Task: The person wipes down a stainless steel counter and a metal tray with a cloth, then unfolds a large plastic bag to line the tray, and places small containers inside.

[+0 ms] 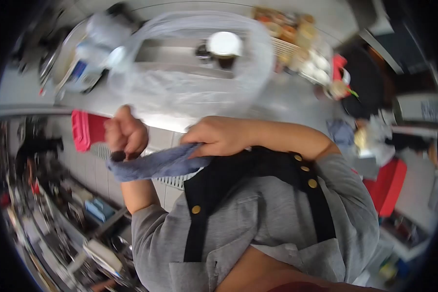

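Observation:
A blue-grey cloth (158, 164) stretches across in front of my chest, from my right hand to the wrist of my left arm. My right hand (218, 136) pinches the cloth at its right end, fingers pressed together. My left hand (126, 131) is raised at the left with its fingers curled in; what they hold, if anything, is hidden. Beside the left wrist, a small dark spot (117, 156) shows at the cloth's edge, too blurred to name. I wear a black apron (228, 173) with brass-coloured buttons over a grey shirt.
Ahead, a metal counter (292, 95) carries a plastic-lined metal tray (168, 51) with a white-lidded jar (225, 45). Eggs (319, 68) and bottles stand right. Red bins (88, 130) sit left and right (392, 187). Cluttered shelves (73, 204) fill the lower left, near another person (36, 146).

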